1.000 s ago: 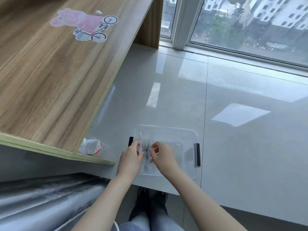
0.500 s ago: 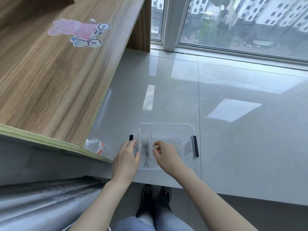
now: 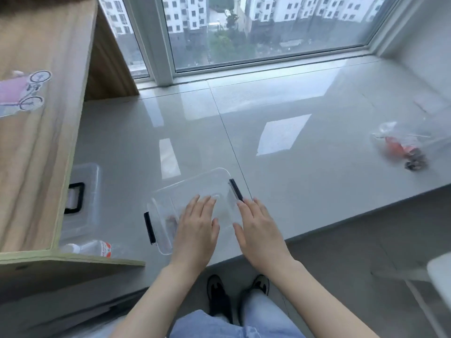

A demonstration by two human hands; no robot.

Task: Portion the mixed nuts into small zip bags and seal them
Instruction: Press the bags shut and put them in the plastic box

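Head view: left hand (image 3: 195, 230) flat, fingers straight and together, resting on clear rectangular plastic lid with black side clips (image 3: 170, 206), lying near front edge of glossy grey stone sill (image 3: 305, 186). Right hand (image 3: 260, 230) flat, fingers straight, slightly spread, holding nothing, just beside lid's right clip. Clear plastic bag with orange and dark contents (image 3: 402, 147) well apart at far right. Clear storage box with black handle (image 3: 80, 198) under wooden desk (image 3: 36, 154), small plastic bottle with red-and-white label (image 3: 97, 248) near it
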